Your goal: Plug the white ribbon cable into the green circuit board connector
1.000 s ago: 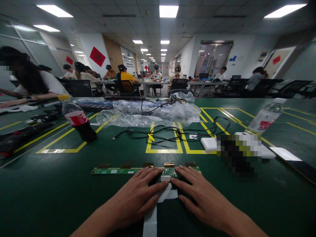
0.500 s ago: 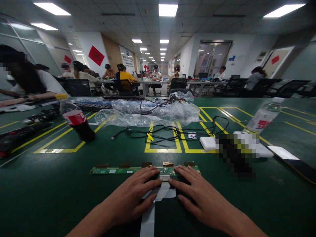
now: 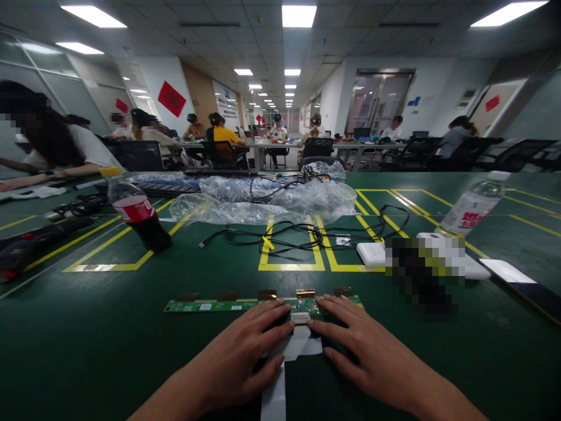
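Both bare hands low over the green worktop [image 3: 109,351], palms down, either side of one small white connector [image 3: 300,318]. The connector sits at the near edge of a long, narrow green circuit board [image 3: 219,306], which lies crosswise on the worktop in front of the person, brown-gold tabs [image 3: 267,294] along its far edge, its left half uncovered. Left hand [image 3: 239,356]: fingers loosely spread, thumb apart, index tip at the connector's left end, the longer fingers reaching onto the board. Right hand [image 3: 372,354]: fingers likewise spread, index tip at the connector's right end, other tips over the board's right part. Neither hand pinches anything by itself; how hard the tips press, cannot tell. From the connector a flat white strip [image 3: 302,345] comes toward the person, folded between the hands, then on past the lower edge of view. Beyond the board: tangled black cable [image 3: 245,235] over yellow tape lines, and crumpled clear plastic wrap [image 3: 289,199] behind it. Dark-drink bottle [image 3: 142,219], yellow cap, on the left; clear bottle [image 3: 475,207] with white-and-red label, and a phone [image 3: 517,273], on the right.
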{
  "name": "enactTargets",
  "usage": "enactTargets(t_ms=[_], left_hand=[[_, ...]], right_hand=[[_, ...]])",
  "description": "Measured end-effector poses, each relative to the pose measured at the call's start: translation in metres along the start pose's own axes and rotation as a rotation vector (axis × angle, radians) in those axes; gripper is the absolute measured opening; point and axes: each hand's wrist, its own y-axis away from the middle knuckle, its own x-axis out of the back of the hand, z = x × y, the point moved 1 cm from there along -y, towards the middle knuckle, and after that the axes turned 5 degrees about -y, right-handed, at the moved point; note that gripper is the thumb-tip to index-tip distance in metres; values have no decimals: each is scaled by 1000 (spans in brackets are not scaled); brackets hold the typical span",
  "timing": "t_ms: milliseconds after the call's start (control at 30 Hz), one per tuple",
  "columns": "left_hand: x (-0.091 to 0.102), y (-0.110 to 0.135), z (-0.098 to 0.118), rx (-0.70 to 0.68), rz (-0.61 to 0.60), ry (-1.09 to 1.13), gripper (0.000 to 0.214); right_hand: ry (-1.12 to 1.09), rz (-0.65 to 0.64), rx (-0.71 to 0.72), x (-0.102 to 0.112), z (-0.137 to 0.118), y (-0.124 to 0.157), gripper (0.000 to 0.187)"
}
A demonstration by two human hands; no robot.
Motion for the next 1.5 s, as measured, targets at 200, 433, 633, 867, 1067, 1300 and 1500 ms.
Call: enactTargets(t_ms=[200,433,633,867,1067,1300,1500], left_hand=[[-3,-2,3,25,-20,-14,56],[0,-3,3,29,10,23,57],[-1,-1,1,26,3,45,60],[-1,-2,3,39,21,53,55],[-3,-2,4,47,22,30,54],[-6,-4,1,65,51,5,49],[-8,-5,4,72,24,-52,48]], right_hand=[[19,-17,-19,0,4,3,51],[44,-17,-23,-4,3,3,54],[63,5,-54,-7,3,1,52],[32,17,-47,-7,4,2,52],[50,22,-50,-8,2,1,52],[44,33,-46,-10,1,-2,56],[58,24,-25,-6,3,-2,55]])
